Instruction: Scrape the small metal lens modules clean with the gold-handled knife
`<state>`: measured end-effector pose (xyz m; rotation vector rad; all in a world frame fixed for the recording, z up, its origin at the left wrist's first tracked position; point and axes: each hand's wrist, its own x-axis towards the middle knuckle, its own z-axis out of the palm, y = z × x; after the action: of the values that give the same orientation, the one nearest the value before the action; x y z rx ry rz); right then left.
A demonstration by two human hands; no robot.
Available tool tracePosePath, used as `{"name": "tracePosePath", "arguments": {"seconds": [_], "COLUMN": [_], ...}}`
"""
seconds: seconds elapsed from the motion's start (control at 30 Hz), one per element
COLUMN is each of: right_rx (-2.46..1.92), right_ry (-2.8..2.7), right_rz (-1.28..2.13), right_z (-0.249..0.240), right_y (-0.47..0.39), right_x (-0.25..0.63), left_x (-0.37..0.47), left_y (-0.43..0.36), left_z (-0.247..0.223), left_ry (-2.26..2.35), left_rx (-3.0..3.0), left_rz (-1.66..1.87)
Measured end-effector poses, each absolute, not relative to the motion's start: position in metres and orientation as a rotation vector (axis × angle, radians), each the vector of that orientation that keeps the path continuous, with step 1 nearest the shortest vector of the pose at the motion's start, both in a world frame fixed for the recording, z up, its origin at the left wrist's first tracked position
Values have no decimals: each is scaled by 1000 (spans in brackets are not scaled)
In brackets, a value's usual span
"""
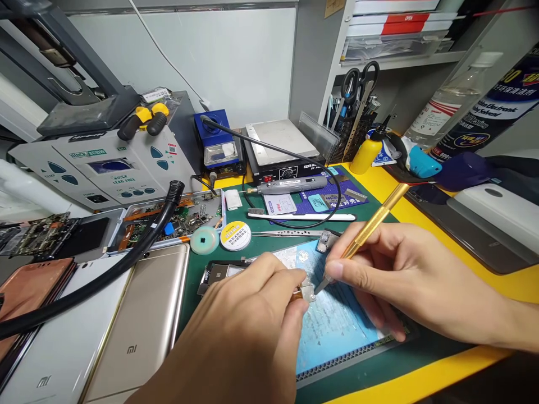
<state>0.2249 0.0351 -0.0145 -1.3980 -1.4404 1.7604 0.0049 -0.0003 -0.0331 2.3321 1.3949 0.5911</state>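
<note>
My right hand [379, 275] grips a gold-handled craft knife [370, 224] like a pen, fingers closed round its shaft. The blade tip meets, or nearly meets, the edge of a small metal phone part [309, 290]. My left hand [256, 308] pinches that part between thumb and forefinger; an orange-brown bit of it shows between the fingertips. Beneath both hands lies a worn blue work pad [332, 331]. Another small phone piece [326, 241] rests at the pad's top edge. Behind my left hand, a dark frame-like phone part [217, 274] is partly hidden.
Tweezers [290, 233], a white toothbrush [307, 216] and a grey rotary tool [290, 186] lie beyond the pad. A black hose [126, 258] crosses the phones [147, 314] at left. A hot-air station [122, 163], hot plate [282, 143] and yellow bottle [367, 152] stand behind.
</note>
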Motion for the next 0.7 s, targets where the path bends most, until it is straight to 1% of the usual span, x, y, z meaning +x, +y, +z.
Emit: {"name": "tracePosePath", "arguments": {"seconds": [0.13,0.47,0.7], "right_rx": [-1371,-1317,-1362], "right_ry": [-1456,-1477,-1491], "right_rz": [1762,1718,1673], "right_z": [-15,-17,-17], "right_y": [37,33,31], "right_x": [225,223,222], "left_x": [6,9,8], "left_y": [1,9,8], "left_z": [-29,-27,-24], "left_ry": [1407,1425,1407], "left_rx": [2252,2232,2230], "left_rz": [545,603,580]}}
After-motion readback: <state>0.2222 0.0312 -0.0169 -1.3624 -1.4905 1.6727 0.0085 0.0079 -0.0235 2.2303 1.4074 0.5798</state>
